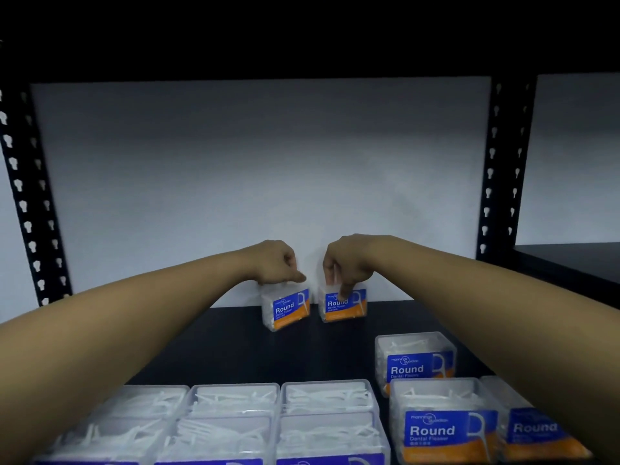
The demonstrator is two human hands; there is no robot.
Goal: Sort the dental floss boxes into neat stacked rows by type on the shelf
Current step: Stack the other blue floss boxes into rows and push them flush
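We saw two bare forearms reaching in from the lower corners, with no sleeves, watch, rings or gloves on them. The left hand [275, 263] and the right hand [349, 263] were bare too, with short fingers [344, 290].

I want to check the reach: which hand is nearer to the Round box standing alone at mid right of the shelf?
Right. The right hand holds a back box, just beyond and left of the lone Round box. The left hand is farther left, on another back box.

Single head cam, wide-angle, looks fwd + down into shelf [235, 344] bay toward back wall [261, 182]; close range.
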